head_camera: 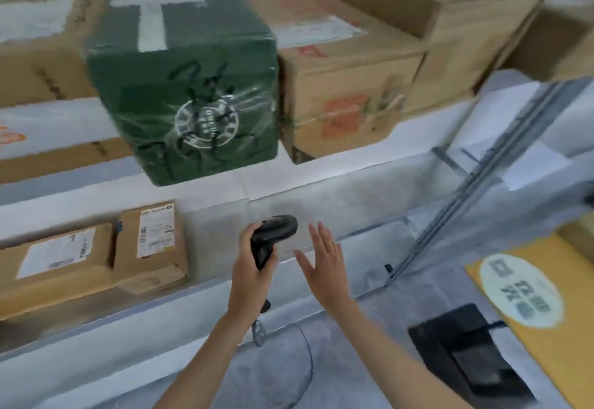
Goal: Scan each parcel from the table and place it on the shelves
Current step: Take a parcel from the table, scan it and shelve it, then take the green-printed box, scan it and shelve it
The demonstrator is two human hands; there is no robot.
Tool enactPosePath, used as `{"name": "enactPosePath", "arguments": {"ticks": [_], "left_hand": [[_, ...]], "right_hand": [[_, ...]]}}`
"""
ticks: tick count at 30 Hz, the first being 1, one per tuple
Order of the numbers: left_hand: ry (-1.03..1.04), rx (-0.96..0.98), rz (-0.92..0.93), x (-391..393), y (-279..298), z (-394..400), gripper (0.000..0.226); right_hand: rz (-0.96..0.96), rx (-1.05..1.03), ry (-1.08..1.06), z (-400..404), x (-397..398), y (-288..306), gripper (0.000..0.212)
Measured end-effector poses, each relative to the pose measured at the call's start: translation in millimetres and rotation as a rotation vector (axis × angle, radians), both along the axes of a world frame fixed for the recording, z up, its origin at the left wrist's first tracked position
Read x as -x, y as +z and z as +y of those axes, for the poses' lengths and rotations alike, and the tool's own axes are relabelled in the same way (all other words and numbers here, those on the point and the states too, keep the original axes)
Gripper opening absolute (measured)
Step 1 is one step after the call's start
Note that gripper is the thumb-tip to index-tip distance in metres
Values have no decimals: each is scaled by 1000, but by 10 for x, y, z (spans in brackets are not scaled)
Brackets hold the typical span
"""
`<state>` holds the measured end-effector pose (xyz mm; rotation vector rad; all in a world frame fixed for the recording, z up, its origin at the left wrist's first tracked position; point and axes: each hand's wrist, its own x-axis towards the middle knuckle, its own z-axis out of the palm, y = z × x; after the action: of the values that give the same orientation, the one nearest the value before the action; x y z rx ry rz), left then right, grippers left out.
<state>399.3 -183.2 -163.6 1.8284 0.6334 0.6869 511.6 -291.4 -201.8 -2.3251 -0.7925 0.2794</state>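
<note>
My left hand (252,275) grips a black handheld scanner (270,238), held up in front of the lower shelf. My right hand (326,268) is beside it, fingers straight and spread, holding nothing. A green wrapped parcel (189,87) with a white round logo stands on the upper shelf (321,180), its front corner at the shelf edge. Brown cardboard boxes (347,96) sit right of it. Two flat brown parcels (96,257) with white labels lie on the lower shelf at the left.
More cardboard boxes (38,54) stand at the far left of the upper shelf. A metal shelf upright (475,180) runs diagonally at the right. A yellow parcel (530,289) with a round label and a black parcel (466,354) lie at the lower right.
</note>
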Motion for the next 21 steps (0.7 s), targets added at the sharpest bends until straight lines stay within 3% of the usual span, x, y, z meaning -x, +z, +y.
{"name": "enactPosePath", "arguments": {"ticks": [12,21], "left_hand": [[-495,21,72,-1496,114,-2281,60],[-708,6,-7,-2116,103,-3850,61]], "right_hand": [[-10,120,-519,-2880,-860,159,65],[-4,219,-721,-4677,-1082,148,67]]}}
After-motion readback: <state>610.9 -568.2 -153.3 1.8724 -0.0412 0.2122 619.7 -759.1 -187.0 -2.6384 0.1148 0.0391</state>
